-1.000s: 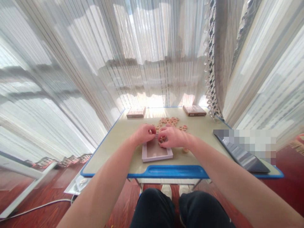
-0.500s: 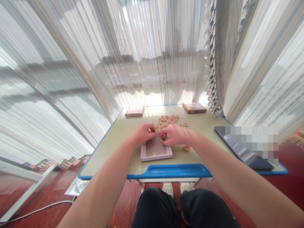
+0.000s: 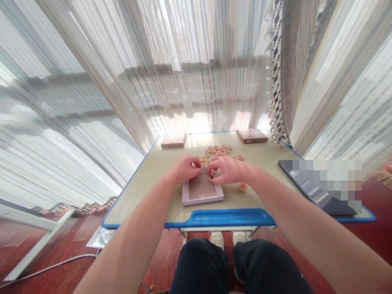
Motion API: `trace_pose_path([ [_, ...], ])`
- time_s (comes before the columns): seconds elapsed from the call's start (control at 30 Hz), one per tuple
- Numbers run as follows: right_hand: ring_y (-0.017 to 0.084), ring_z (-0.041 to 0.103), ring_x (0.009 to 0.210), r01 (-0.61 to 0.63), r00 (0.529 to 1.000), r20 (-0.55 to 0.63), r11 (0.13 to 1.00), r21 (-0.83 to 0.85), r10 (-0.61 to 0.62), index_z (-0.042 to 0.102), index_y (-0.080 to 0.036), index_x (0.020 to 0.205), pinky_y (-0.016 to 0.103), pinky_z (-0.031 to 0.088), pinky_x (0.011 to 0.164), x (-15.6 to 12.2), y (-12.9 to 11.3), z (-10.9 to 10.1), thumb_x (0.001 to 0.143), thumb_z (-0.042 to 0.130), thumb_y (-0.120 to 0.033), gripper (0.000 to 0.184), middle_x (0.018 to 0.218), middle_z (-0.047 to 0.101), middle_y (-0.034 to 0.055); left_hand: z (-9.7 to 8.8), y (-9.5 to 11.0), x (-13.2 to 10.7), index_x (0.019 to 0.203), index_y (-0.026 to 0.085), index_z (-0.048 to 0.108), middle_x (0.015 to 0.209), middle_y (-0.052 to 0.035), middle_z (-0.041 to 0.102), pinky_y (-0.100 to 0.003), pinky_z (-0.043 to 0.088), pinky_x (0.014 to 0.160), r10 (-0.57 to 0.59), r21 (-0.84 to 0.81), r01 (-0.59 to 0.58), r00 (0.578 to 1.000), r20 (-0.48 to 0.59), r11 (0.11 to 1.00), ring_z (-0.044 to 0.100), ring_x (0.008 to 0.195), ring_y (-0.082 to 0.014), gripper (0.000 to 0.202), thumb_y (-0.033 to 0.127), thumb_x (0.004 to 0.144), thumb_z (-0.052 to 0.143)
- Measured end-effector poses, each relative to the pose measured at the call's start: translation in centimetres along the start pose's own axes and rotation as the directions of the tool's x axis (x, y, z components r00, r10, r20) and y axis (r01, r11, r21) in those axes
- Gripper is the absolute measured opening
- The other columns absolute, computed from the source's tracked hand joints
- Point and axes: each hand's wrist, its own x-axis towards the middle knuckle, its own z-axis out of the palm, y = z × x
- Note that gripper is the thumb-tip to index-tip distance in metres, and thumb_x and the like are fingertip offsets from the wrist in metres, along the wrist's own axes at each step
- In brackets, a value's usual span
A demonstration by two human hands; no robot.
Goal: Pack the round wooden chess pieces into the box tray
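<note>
A shallow open box [image 3: 203, 200] with a pale rim and brown inside lies on the desk in front of me. My left hand [image 3: 184, 168] is curled at its far left corner, thumb and fingers closing together. Whether they grip the rim or a piece behind it is hidden. Over the box's right side, my right hand [image 3: 228, 169] pinches a round Chinese chess piece [image 3: 211, 177] between thumb and fingers. Several more wooden pieces [image 3: 212, 150] are scattered beyond the box, and a red-marked one [image 3: 243, 186] lies to its right.
Two flat boxes [image 3: 174, 140] [image 3: 252, 135] rest at the desk's far corners. A dark flat object [image 3: 321, 196], partly blurred out, lies at the right. A blue pen tray [image 3: 229, 217] runs along the near edge, and sheer curtains [image 3: 199, 81] hang behind the desk.
My view has shifted slightly. Both hands stay at the box in nearly the same pose, with the right fingers still around the chess piece.
</note>
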Motion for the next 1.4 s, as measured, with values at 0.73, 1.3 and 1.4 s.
trace_pose_path([
  [0.73,0.017,0.055,0.08,-0.037,0.995,-0.099,0.999,-0.028,0.034,0.074,-0.026,0.086,0.024,0.042,0.074,0.8,1.0,0.9,0.072,0.052,-0.014,0.029,0.077,0.063,0.0014,-0.1,0.4,0.0,0.071,0.018,0.067,0.07,0.0015,0.064,-0.021,0.041,0.061,0.001,0.027,0.0,1.0,-0.021,1.0,0.054,0.065,-0.0117,0.017,0.017,0.063,0.052],
  [1.3,0.015,0.057,0.074,-0.023,0.985,-0.173,0.999,-0.024,0.019,0.074,-0.025,0.084,0.024,0.04,0.066,0.4,0.6,0.4,0.071,0.055,-0.017,0.024,0.072,0.066,0.0003,0.2,-0.1,0.1,0.072,0.018,0.066,0.071,0.0023,0.065,-0.022,0.041,0.061,-0.008,0.011,0.008,1.0,-0.007,1.0,0.054,0.064,-0.0114,0.017,0.021,0.065,0.052],
  [1.4,0.013,0.054,0.065,0.012,0.996,-0.085,1.0,0.027,-0.01,0.073,-0.023,0.081,0.023,0.039,0.062,0.2,0.1,0.2,0.068,0.059,-0.022,0.019,0.067,0.064,-0.0008,0.1,0.0,0.1,0.071,0.018,0.066,0.07,0.0026,0.065,-0.022,0.04,0.061,-0.014,0.008,0.015,1.0,-0.005,1.0,0.053,0.063,-0.0111,0.017,0.021,0.065,0.052],
])
